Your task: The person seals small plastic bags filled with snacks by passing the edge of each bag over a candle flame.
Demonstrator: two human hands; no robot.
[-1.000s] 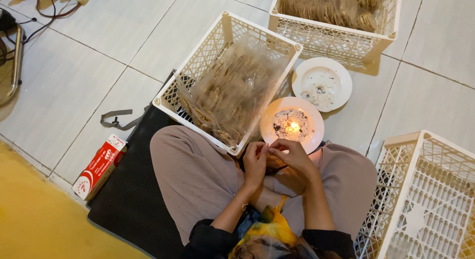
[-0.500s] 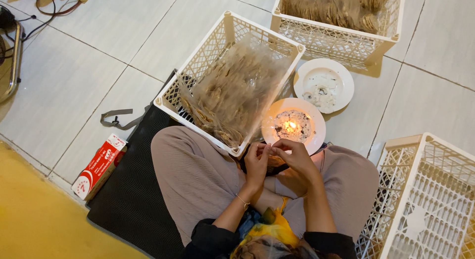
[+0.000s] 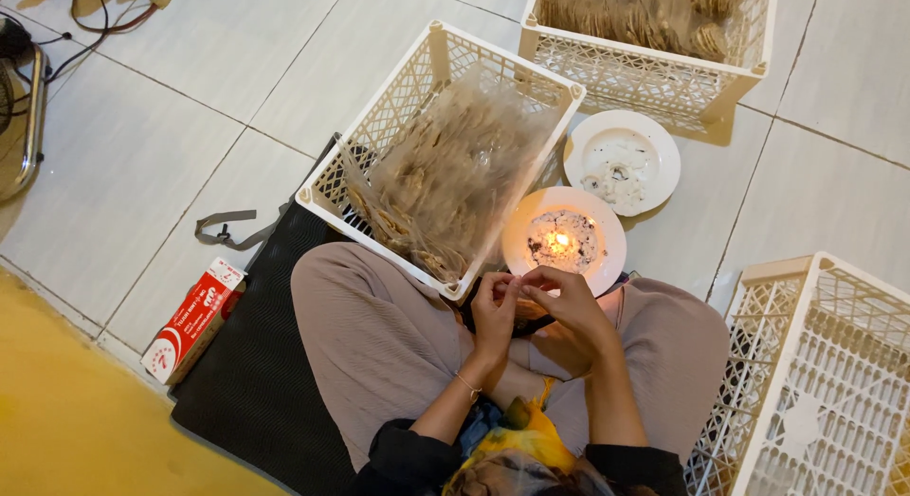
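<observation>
Left-to-right: red cardboard box (image 3: 194,318) on the floor, white plastic lattice crate (image 3: 441,155) of bagged crackers, then left hand (image 3: 495,309) and right hand (image 3: 567,305) fingertips pinching together a small clear packet (image 3: 519,284) just beside the white plate with a lit flame (image 3: 565,240).

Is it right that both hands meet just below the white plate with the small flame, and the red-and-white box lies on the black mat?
Not quite. In the head view the red-and-white box lies on the tiled floor beside the black mat's edge, not on it. The rest holds: left hand and right hand meet just below the white plate with the small flame.
</observation>
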